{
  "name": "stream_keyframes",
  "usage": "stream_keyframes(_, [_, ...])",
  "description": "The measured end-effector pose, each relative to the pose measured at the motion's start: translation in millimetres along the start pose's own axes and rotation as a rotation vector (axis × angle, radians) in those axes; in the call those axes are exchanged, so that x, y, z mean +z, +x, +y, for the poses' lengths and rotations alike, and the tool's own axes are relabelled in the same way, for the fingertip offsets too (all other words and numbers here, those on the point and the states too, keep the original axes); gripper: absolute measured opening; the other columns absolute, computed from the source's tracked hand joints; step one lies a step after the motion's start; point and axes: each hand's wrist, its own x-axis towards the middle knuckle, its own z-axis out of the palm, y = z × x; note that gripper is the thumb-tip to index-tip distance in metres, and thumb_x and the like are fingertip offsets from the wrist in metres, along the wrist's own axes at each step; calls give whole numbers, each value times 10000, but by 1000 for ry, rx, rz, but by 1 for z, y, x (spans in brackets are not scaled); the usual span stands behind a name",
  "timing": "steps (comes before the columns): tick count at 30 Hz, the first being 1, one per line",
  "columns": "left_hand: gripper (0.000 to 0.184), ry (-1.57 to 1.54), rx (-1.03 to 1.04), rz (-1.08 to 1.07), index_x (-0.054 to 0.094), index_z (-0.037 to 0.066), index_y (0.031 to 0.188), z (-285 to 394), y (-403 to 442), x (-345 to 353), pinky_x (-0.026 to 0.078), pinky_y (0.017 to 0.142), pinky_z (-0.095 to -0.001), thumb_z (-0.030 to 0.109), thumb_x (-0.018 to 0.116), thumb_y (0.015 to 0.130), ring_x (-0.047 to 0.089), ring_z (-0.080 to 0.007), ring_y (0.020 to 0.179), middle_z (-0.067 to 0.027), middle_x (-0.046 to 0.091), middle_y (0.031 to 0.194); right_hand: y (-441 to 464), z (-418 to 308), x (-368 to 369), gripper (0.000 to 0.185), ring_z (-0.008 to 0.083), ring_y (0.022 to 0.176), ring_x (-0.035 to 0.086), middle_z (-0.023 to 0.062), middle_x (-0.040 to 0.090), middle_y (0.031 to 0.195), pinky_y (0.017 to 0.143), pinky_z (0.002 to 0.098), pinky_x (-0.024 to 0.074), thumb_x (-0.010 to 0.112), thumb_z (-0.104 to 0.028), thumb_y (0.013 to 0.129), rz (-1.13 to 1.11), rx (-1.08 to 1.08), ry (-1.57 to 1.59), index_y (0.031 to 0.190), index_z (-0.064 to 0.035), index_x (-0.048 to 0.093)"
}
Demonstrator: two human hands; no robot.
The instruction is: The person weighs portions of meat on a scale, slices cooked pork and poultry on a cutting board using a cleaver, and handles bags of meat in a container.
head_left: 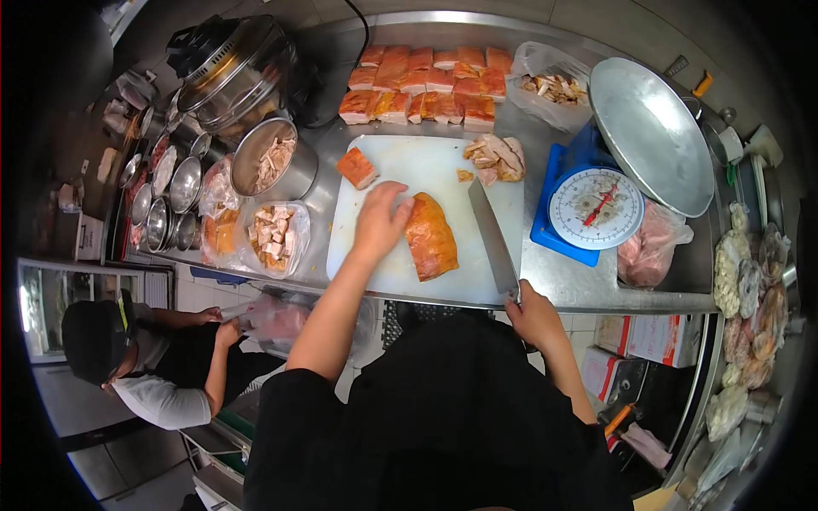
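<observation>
Meat slab [431, 239], long axis near-to-far; left fingers [391, 189] apart beside it, right fingers [518, 312] tight around away-pointing knife [493, 234]

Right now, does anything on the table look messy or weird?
The round white dial on the blue-bodied scale looks odd because brownish smudges, perhaps dirt, mark its middle. A tiny orange-brown scrap lies on the white rectangular cutting board, beside the pale sliced meat. Nothing else clearly stands out.

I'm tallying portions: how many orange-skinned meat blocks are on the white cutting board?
2: a small block towards the upper left of the cutting board, and a larger block around its middle, beside the left hand. That hand might hide a scrap.
</observation>
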Motion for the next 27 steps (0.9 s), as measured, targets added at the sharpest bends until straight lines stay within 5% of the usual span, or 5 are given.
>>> stream_keyframes(3, [236, 39, 259, 177, 669, 99, 1175, -6, -23, 47, 471, 970, -450, 178, 642, 954, 570, -342, 1125, -118, 633, 1212, 5, -1, 2, 357, 517, 931, 662, 327, 689, 943, 833, 581, 513, 612, -235, 956, -63, 44, -16, 1171, 32, 514])
stream_keyframes(8, [240, 90, 136, 217, 671, 123, 1184, 1, -19, 55, 441, 966, -458, 170, 637, 951, 564, -311, 1135, -91, 630, 1201, 5, -3, 3, 352, 513, 933, 663, 324, 691, 949, 838, 575, 516, 619, -226, 947, -75, 104, 24, 1178, 21, 520])
stream_keyframes(13, [169, -59, -25, -33, 662, 112, 1111, -6, 8, 34, 475, 923, -449, 166, 618, 957, 594, -337, 1073, -114, 642, 1141, -1, -21, -11, 326, 506, 920, 663, 307, 692, 911, 830, 571, 508, 631, -220, 937, -34, 53, -35, 1171, -14, 534])
stream_keyframes(16, [146, -1, 112, -4, 656, 119, 1089, -14, 11, 49, 489, 898, -453, 178, 609, 965, 601, -350, 1035, -123, 637, 1088, -6, -42, -22, 318, 504, 913, 661, 300, 692, 893, 815, 577, 502, 627, -219, 941, 15, -20, -50, 1170, -17, 538])
stream_keyframes(27, [158, 143, 122, -52, 661, 146, 1104, -14, 14, 52, 479, 879, -456, 197, 590, 973, 594, -320, 1030, -94, 618, 1060, 10, -98, -38, 257, 485, 887, 678, 297, 698, 888, 818, 573, 518, 592, -198, 955, -100, -95, -239, 1088, 11, 523])
